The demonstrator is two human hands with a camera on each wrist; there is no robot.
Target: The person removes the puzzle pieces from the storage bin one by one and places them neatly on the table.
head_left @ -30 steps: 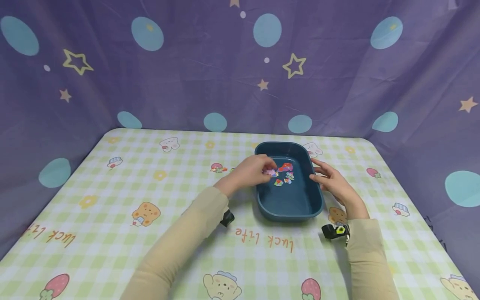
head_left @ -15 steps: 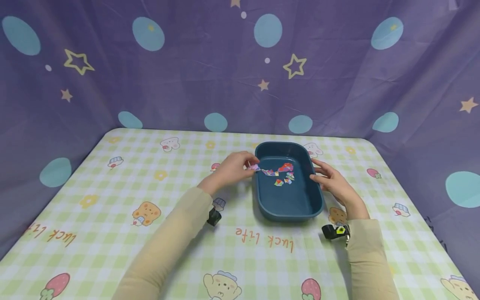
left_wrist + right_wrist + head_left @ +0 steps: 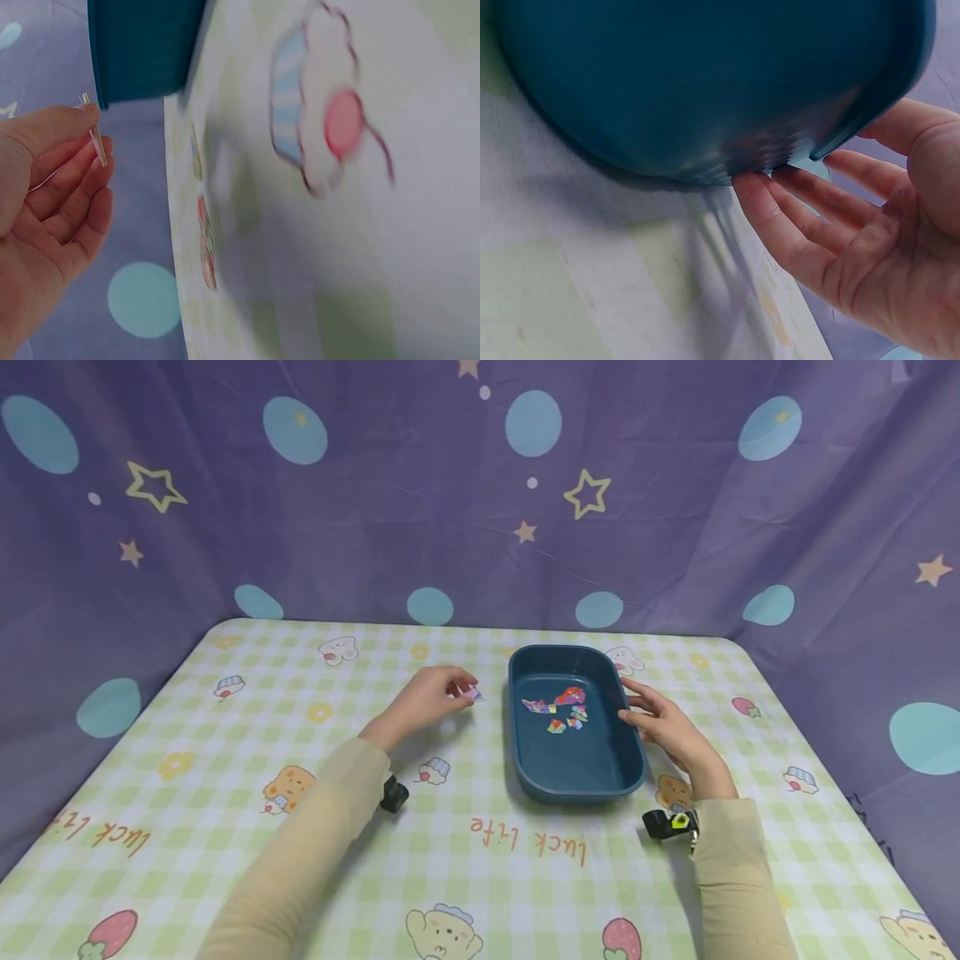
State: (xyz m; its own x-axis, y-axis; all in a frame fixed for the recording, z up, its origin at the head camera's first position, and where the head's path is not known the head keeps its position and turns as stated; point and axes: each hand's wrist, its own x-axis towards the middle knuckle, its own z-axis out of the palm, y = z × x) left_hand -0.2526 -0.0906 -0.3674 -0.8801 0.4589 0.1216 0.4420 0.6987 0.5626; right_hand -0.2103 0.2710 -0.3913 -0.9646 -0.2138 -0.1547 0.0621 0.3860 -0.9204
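My left hand (image 3: 427,697) pinches a small thin pink-and-white piece (image 3: 472,693) between thumb and fingertips, just above the tablecloth left of the tray. Seen edge-on in the left wrist view, the piece (image 3: 97,139) is flat and pale. A dark teal rectangular tray (image 3: 577,777) stands right of it, with several small colourful flat pieces (image 3: 570,696) lying on its floor. At the tray's right side, my right hand (image 3: 667,722) holds the rim, thumb over it. In the right wrist view its fingers (image 3: 765,206) touch the tray's outer wall (image 3: 667,90) from outside.
A green-and-white checked tablecloth (image 3: 225,860) with printed figures covers the table. Reddish and greenish marks (image 3: 206,244) lie near the left hand; whether prints or loose pieces, I cannot tell. A purple curtain (image 3: 390,510) hangs behind and beside the table.
My left hand has moved out of the tray, over its left rim and further left, carrying the pink-and-white piece. The right hand and the tray have stayed in place.
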